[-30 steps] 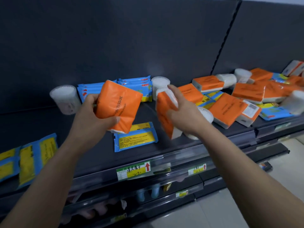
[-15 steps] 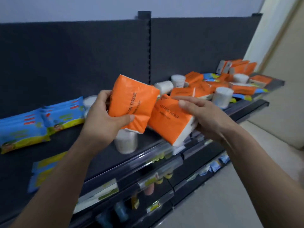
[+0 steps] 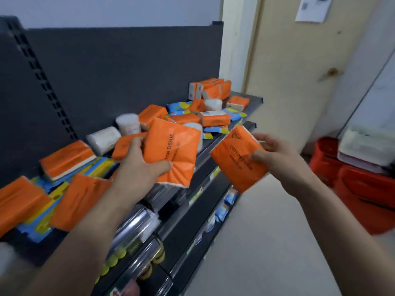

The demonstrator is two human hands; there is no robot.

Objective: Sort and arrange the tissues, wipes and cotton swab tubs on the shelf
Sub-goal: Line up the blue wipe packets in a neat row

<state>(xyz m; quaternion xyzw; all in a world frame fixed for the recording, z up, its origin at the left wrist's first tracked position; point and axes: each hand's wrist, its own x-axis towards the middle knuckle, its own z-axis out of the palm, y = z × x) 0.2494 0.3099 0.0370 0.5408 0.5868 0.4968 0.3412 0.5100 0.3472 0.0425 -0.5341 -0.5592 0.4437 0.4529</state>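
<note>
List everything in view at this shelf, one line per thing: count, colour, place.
left tissue pack: one, orange, gripped above the shelf front
right tissue pack: one, orange, held out over the aisle
loose tissue packs: roughly ten, orange, scattered along the shelf
standing tissue packs: about three, orange, upright at the far end
cotton swab tubs: at least four, white, among the packs
wipes packs: several, blue and yellow, mostly under tissue packs
shelf: one, dark grey, left side
bins: seemingly two, red, on the floor at right
door: one, cream, beyond the shelf
left hand: one, fingers around the left tissue pack
right hand: one, fingers around the right tissue pack
</note>
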